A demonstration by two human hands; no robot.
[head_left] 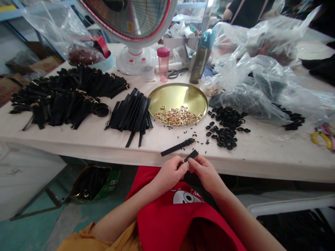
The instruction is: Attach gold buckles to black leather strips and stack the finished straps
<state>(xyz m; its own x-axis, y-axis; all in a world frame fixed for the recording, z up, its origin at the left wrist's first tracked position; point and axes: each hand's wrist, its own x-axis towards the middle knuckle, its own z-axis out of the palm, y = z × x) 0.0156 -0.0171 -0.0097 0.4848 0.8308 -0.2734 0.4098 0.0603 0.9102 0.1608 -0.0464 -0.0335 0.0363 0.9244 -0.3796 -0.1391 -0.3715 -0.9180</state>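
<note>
Both my hands meet just in front of the table edge, closed on one black strap [192,155]. My left hand [173,171] pinches it where a small bit of gold metal shows, while my right hand [203,169] grips it near the flat end. Fingers hide most of the strap. Just beyond them lies another black strap [175,147] with a gold buckle at its right end. Behind that, a round gold tray [180,91] holds a heap of small gold buckles [178,116]. Left of the tray is a stack of plain black straps [128,113].
Black loops [225,139] are piled right of the tray, by clear plastic bags [261,90]. Buckled straps [65,92] heap at left. A fan [136,57], a pink-lidded bottle [163,66] and scissors [178,73] stand or lie behind. Yellow-handled pliers [321,138] lie far right.
</note>
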